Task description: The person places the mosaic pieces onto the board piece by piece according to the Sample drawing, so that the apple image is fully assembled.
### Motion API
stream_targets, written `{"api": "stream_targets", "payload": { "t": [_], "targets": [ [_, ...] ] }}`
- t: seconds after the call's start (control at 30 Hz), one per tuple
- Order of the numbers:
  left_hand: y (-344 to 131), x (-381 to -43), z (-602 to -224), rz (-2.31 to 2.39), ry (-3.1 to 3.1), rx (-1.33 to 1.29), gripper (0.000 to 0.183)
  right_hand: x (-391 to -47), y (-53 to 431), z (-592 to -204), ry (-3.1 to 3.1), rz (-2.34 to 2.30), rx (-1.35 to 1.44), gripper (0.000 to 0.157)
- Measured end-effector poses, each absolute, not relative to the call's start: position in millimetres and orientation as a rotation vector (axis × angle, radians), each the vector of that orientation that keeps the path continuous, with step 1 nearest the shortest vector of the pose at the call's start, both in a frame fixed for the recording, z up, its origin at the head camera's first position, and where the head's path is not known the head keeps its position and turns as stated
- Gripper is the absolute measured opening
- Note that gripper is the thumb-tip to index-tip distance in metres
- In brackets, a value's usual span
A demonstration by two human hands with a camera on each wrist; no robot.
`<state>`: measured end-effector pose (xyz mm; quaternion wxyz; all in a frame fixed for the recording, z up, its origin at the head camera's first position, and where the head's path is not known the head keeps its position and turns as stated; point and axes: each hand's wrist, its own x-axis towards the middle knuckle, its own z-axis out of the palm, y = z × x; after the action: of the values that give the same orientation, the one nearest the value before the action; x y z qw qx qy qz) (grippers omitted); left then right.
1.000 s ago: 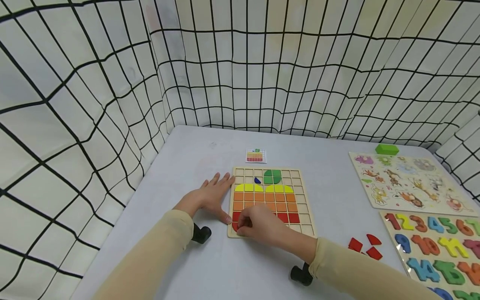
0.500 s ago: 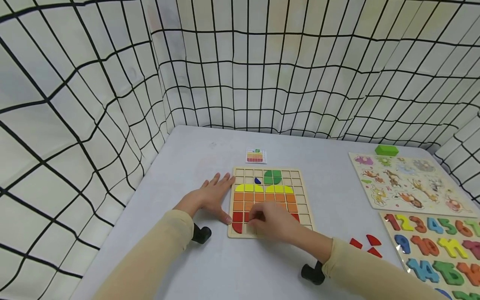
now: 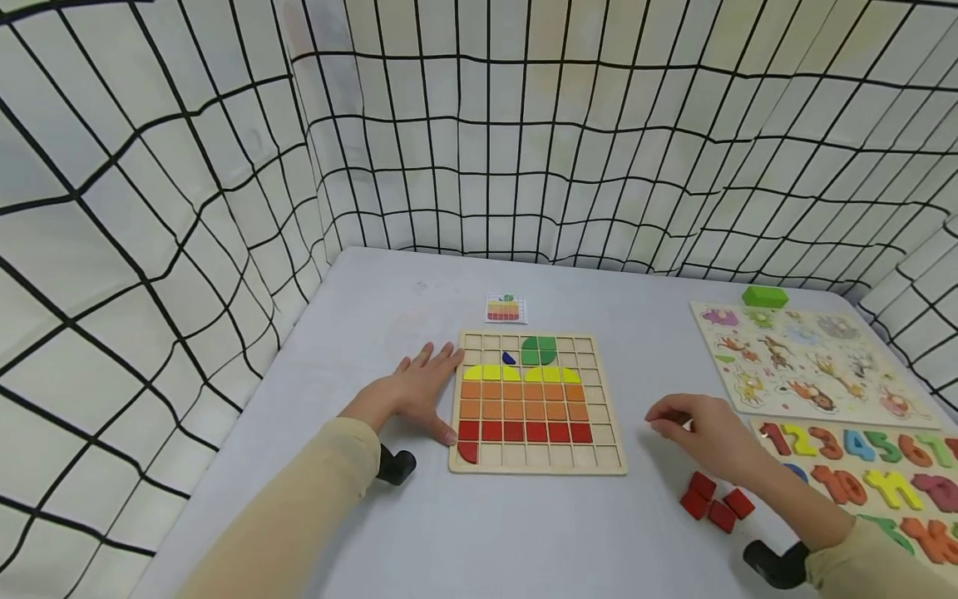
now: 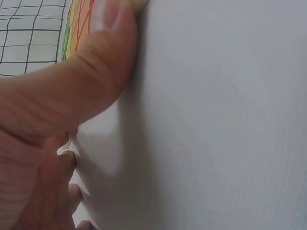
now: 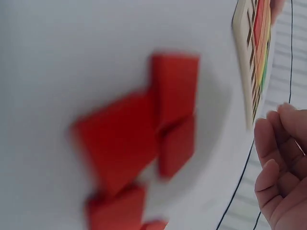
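Note:
On the table lies a wooden grid board (image 3: pixel 612 416) with rows of yellow, orange and red pieces, plus a green shape and a small blue piece near its top. One red rounded piece (image 3: pixel 467 452) sits in the bottom-left cell. My left hand (image 3: pixel 415 391) rests with spread fingers at the board's left edge; its thumb (image 4: pixel 103 62) reaches the edge in the left wrist view. Off the board's right side, my right hand (image 3: pixel 703 428) hovers with loosely bent fingers and holds nothing. Just below it is a cluster of loose red square pieces (image 5: pixel 120 139), blurred in the right wrist view.
A small picture card (image 3: pixel 506 309) lies behind the board. To the right are an animal puzzle board (image 3: pixel 816 358), a number puzzle board (image 3: pixel 816 474) and a green block (image 3: pixel 765 297). Black netting (image 3: pixel 486 125) on white walls surrounds the table.
My right hand has left the board's bottom row and moved right, to near the loose red pieces. The red rounded piece stays in the corner cell. My left hand keeps its place.

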<state>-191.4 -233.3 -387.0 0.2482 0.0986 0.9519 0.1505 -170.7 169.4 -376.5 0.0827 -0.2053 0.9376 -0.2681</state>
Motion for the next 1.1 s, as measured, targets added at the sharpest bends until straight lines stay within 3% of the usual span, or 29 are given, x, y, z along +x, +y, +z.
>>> {"api": "stream_targets", "payload": {
  "t": [0.23, 0.47, 0.87, 1.1],
  "targets": [
    [-236.4, -191.1, -385.0, 0.396, 2.600, 0.265, 0.129, -163.0, 216.2, -378.9, 2.705, -0.653, -0.589, 0.019],
    [-236.1, -189.8, -385.3, 0.418, 2.599, 0.255, 0.128, -162.4, 234.6, -383.3, 2.554, -0.573, -0.778, 0.025],
    [-232.2, -189.8, -383.5, 0.413, 2.600, 0.269, 0.128, -158.7, 239.1, -388.0, 2.567, -0.591, -0.703, 0.019],
    [-233.0, -189.6, -384.3, 0.418, 2.596, 0.267, 0.128, -159.6, 217.9, -381.5, 2.652, -0.665, -0.648, 0.016]
  ]
}}
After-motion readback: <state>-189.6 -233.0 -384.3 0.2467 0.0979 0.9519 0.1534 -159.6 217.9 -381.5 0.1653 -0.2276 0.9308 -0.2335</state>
